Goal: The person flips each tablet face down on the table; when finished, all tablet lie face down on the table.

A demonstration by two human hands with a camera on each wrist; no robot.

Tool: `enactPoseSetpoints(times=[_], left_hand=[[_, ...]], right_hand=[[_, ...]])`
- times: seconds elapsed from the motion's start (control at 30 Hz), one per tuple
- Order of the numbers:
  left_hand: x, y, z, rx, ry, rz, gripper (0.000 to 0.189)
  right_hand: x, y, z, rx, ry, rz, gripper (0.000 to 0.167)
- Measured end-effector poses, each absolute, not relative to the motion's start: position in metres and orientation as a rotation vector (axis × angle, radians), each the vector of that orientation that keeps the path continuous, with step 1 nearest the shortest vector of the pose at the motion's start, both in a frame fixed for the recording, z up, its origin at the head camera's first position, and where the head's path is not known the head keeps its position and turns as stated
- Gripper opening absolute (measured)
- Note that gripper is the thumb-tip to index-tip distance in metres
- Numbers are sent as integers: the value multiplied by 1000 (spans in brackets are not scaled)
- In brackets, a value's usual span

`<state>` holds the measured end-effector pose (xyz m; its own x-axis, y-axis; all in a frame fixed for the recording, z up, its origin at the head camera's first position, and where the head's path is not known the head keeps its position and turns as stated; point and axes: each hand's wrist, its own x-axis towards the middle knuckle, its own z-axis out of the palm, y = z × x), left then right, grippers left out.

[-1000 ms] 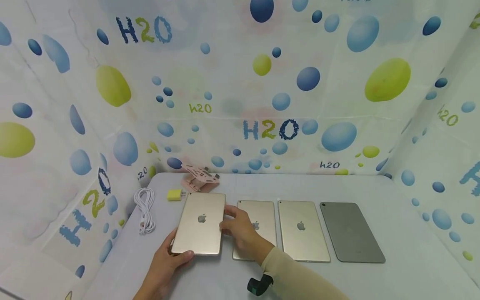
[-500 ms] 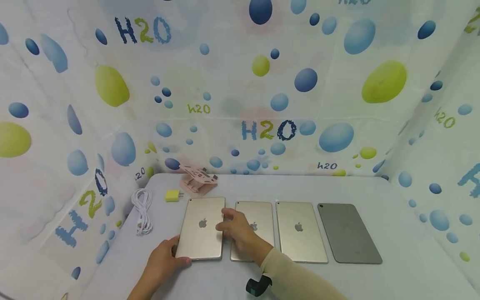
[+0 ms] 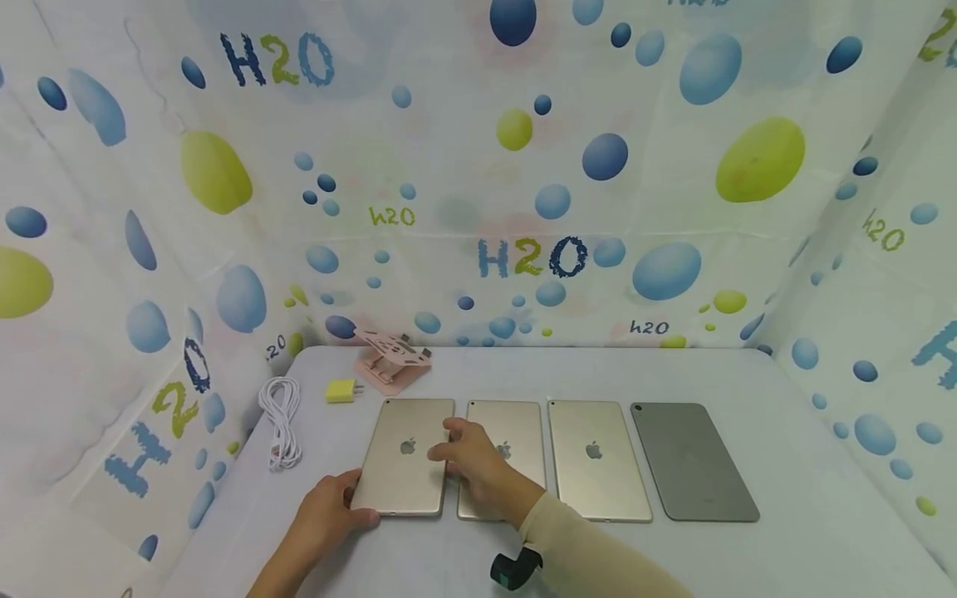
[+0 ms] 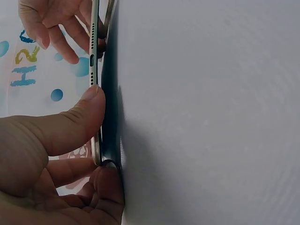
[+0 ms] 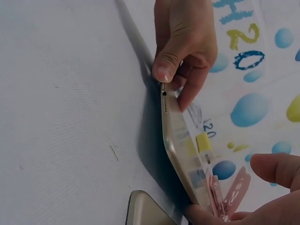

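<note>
While the left hand point(image 3: 329, 517) pinches the near corner of the gold tablet point(image 3: 404, 457), thumb on top and fingers beneath, the right hand point(image 3: 471, 465) grips its right edge. That tablet sits leftmost in a row of four on the worktop point(image 3: 748, 565), its near edge slightly raised. A sound way to set it down: lower both grips together, keep it clear of the second tablet point(image 3: 516, 432) just right of the right grip. Readable marks: Apple logos on the backs; "H2O" on the curtain point(image 3: 531, 257).
</note>
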<state>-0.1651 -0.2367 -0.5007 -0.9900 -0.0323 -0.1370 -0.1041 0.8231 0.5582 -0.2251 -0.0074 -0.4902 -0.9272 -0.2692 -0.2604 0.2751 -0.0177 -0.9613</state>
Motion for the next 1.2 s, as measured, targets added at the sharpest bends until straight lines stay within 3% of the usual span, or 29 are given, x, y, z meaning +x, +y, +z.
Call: enactPoseSetpoints(times=[0.27, 0.93, 1.2], left_hand=[[-162, -236, -502, -111, 2874, 858, 74], [-164, -239, -498, -111, 2855, 876, 82], [-163, -236, -470, 28, 3132, 765, 77]], right_hand=[[-223, -5, -489, 24, 1855, -2014, 72], [-214, -5, -493, -32, 1804, -2032, 78], [-208, 41, -479, -205, 1991, -1917, 79]])
